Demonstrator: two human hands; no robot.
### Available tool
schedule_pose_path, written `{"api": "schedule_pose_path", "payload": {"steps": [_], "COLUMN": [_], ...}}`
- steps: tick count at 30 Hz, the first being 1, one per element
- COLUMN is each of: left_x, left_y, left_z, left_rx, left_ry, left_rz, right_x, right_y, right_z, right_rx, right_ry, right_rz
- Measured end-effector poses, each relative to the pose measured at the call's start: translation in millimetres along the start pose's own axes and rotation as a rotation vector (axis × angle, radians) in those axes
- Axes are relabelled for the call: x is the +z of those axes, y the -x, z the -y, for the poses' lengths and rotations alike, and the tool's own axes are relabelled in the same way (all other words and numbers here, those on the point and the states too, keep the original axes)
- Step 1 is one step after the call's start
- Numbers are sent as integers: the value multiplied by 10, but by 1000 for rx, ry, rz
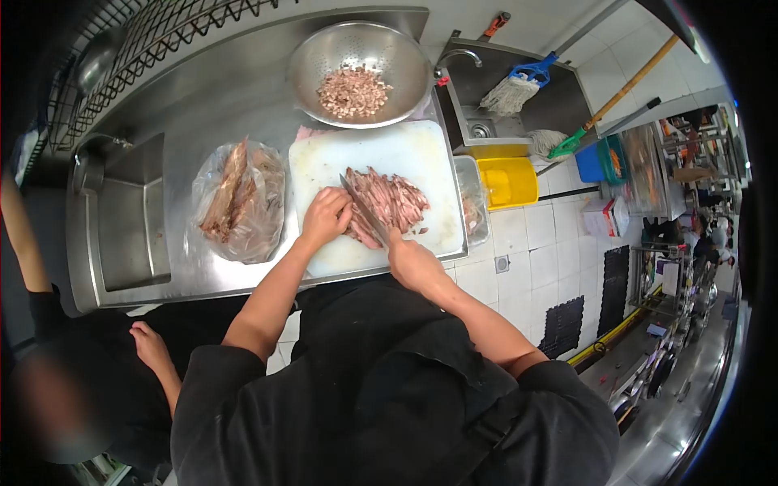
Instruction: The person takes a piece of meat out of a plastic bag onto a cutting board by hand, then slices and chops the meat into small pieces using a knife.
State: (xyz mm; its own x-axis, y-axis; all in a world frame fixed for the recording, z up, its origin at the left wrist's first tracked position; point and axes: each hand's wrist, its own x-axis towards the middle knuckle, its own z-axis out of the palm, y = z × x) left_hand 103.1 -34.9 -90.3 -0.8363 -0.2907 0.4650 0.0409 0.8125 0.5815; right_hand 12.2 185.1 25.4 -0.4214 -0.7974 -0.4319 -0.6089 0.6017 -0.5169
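My right hand point(415, 263) is closed round the handle of a kitchen knife point(366, 212), its blade slanting up and left through sliced meat point(393, 199). The meat lies in thin strips on a white cutting board point(324, 154). On the blade's left side my left hand point(327, 214) rests with fingers curled at the edge of the meat; whether it pinches a piece is hidden. Behind the board stands a perforated metal colander point(308, 73) holding small diced meat point(353, 91). Left of the board, larger meat pieces point(229, 193) lie in a clear plastic bag point(266, 235).
A steel sink point(134, 215) is at the left. Right of the board are a clear container point(472, 194), a yellow bucket point(509, 182) and a mop point(512, 93) over another basin. A co-worker's hand point(151, 347) shows at lower left.
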Motion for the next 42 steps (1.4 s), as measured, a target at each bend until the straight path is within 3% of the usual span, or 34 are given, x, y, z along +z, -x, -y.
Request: {"api": "schedule_pose_path", "payload": {"steps": [3,5,8,10,12,22,26,31,36,40,42], "left_x": [11,16,4,-31,-70,-26,-30,-62,-36,-51,-62], "left_y": [5,26,-30,-23,27,113,105,130,65,69,97], "left_z": [17,26,48,14,-59,-100,-106,-116,-78,-107,-133], "left_rx": [3,-5,-3,-7,-37,-28,-22,-88,39,21,-56], "left_ry": [16,14,24,52,56,-9,-3,51,-22,-84,43], "left_rz": [8,12,14,31,-84,-1,-17,-88,24,47,-10], "right_x": [140,495,348,225,174,84,425,300,268,107,48], "right_y": [-99,-444,-604,-568,-484,-65,-425,-402,-288,-256,-235], "right_z": [-67,-246,-112,-121,-123,103,-85,-211,-215,-50,-16], "right_rx": [37,-42,-87,-87,-19,20,-15,5,-2,9,4], "right_ry": [-8,-96,-127,-127,-35,86,9,-25,-74,-13,18], "right_rz": [45,-134,-200,-185,-128,3,-74,-59,-118,-63,-50]}}
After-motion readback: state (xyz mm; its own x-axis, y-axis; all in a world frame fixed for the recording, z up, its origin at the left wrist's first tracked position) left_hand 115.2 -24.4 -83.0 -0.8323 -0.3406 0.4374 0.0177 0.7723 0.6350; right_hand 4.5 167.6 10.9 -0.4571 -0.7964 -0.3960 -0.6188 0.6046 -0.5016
